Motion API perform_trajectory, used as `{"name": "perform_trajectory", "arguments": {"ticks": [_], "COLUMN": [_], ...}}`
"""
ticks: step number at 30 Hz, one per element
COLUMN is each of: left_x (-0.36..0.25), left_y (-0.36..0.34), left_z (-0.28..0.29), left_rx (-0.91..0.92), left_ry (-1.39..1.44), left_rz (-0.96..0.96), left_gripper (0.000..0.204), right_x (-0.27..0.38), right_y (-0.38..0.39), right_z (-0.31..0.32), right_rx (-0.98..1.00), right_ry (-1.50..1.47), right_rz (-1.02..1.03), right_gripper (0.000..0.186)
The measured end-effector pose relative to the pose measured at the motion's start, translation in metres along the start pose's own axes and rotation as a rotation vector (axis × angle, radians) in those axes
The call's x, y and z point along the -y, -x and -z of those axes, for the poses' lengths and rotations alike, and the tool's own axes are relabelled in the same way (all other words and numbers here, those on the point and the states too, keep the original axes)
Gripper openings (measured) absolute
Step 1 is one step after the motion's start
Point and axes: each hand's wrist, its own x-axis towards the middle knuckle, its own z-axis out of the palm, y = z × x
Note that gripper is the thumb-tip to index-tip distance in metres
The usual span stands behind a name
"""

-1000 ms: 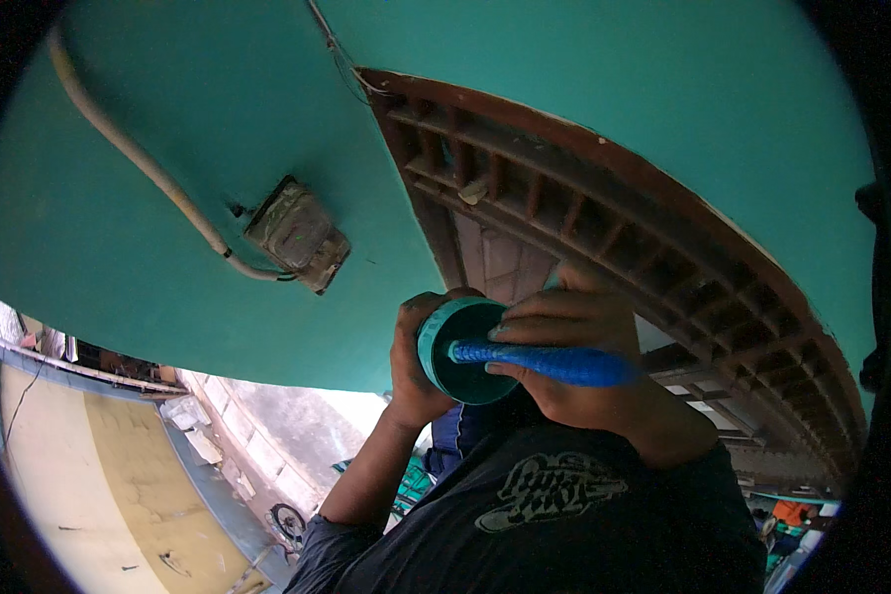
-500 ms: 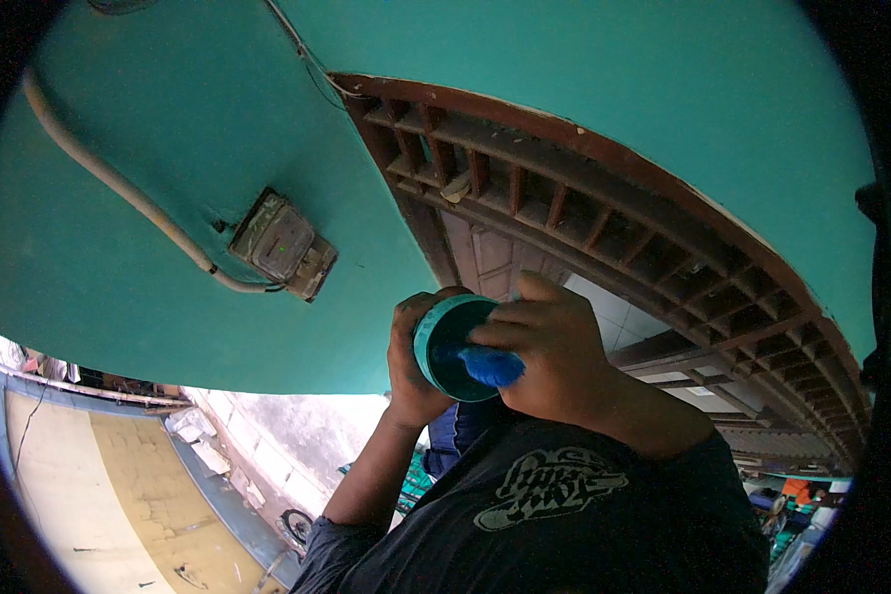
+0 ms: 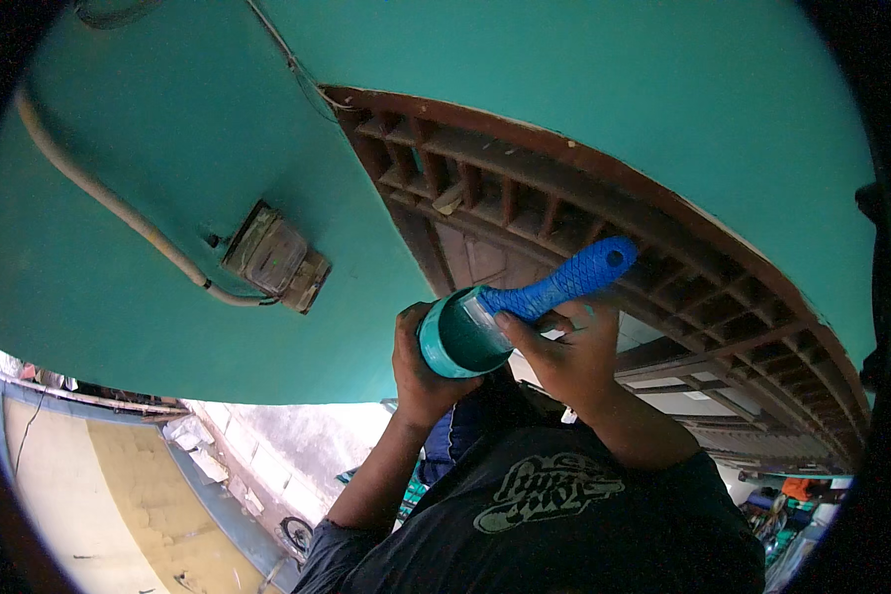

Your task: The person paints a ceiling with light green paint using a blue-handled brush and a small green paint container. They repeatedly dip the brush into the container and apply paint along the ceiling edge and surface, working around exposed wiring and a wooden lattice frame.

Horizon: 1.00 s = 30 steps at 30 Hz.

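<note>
In front of my chest, my left hand (image 3: 416, 368) wraps round a small teal-smeared paint pot (image 3: 438, 348), tilted so its mouth faces up toward me. Dark teal paint coats its inside. A paintbrush (image 3: 562, 284) with a textured blue handle slants across the pot's right side, its handle end with the hanging hole pointing up and right. My right hand (image 3: 576, 358) grips it near the metal band, thumb on the near side. Inside the pot's mouth are the band and bristle end; the bristle tips are hard to make out.
A teal wall (image 3: 158, 247) rises ahead, carrying a meter box (image 3: 279, 255) and a pale conduit pipe (image 3: 104, 188). A brown wooden vent grille (image 3: 515, 188) spans the upper right. Lower left are a cream and yellow wall (image 3: 119, 485) and a bicycle wheel (image 3: 295, 533).
The brush has swung round: its blue handle end pointed down toward me and now points up and right. My right hand has turned and lowered. The pot stays in my left hand.
</note>
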Motion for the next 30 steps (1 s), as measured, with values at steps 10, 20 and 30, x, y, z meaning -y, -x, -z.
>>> {"name": "perform_trajectory", "arguments": {"ticks": [10, 20, 30], "left_x": [0.015, 0.063, 0.002], "left_y": [0.002, 0.012, 0.007], "left_z": [-0.039, -0.062, -0.083], "left_rx": [0.085, 0.314, 0.606], "left_ry": [-0.085, 0.295, 0.183], "left_rz": [0.099, -0.097, 0.243], "left_gripper": [0.096, 0.074, 0.063], "right_x": [-0.037, -0.056, -0.108], "right_y": [0.003, 0.017, 0.029], "right_z": [0.018, 0.018, 0.043], "right_rx": [0.015, -0.03, 0.198], "right_ry": [-0.265, 0.27, 0.817], "right_rz": [-0.592, -0.184, 0.045], "right_gripper": [0.025, 0.035, 0.027]}}
